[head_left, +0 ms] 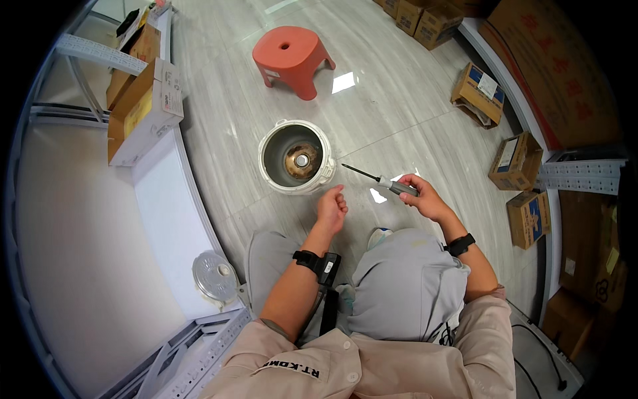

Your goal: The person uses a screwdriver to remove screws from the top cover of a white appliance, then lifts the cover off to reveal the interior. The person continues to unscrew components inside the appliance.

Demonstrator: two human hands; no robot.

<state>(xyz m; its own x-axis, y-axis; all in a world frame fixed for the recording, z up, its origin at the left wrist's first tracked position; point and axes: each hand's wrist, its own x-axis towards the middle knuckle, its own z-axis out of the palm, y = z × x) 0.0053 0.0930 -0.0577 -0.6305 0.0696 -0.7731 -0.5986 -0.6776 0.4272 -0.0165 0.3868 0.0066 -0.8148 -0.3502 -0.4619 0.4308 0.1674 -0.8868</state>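
A white rice cooker body point(296, 157) stands open on the grey floor, its grey inside and rusty heating plate showing. My right hand point(423, 197) grips a screwdriver point(380, 179) by its grey handle, the dark shaft pointing left toward the cooker's rim without touching it. My left hand point(331, 208) hovers just below the cooker with fingers loosely curled, holding nothing. Both wrists carry black bands. My knees in grey trousers are below the hands.
An orange plastic stool point(293, 58) stands beyond the cooker. A round white lid part point(214, 275) lies on the white shelf point(166, 219) at left, with cardboard boxes point(142, 106) further up. More boxes point(516, 161) line the right wall.
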